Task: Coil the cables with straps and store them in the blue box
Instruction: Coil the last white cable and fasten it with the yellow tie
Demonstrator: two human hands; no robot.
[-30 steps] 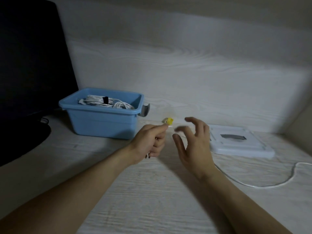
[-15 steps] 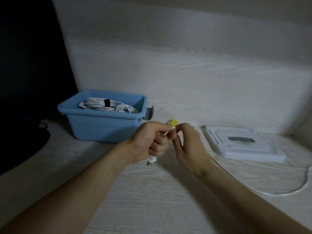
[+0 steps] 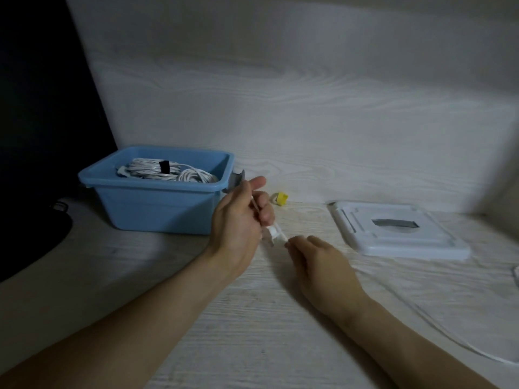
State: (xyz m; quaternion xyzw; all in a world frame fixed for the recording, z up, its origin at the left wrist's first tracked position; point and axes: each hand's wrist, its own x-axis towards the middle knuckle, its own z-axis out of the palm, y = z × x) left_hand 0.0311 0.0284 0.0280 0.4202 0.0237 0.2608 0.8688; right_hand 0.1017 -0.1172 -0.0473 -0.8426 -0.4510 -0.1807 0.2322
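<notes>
Blue box (image 3: 157, 204) open-topped at left, white lid (image 3: 398, 233) at right, bare desk (image 3: 280, 332) between

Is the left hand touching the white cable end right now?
Touching. The head view shows the left hand with fingers curled round the white cable end, whose connector pokes out below the fingers.

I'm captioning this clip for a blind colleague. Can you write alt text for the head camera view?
A person's left hand and right hand hold a white cable between them over a pale wooden desk. Behind them, a blue box holds strapped white coils; a white lid lies to the right.
</notes>
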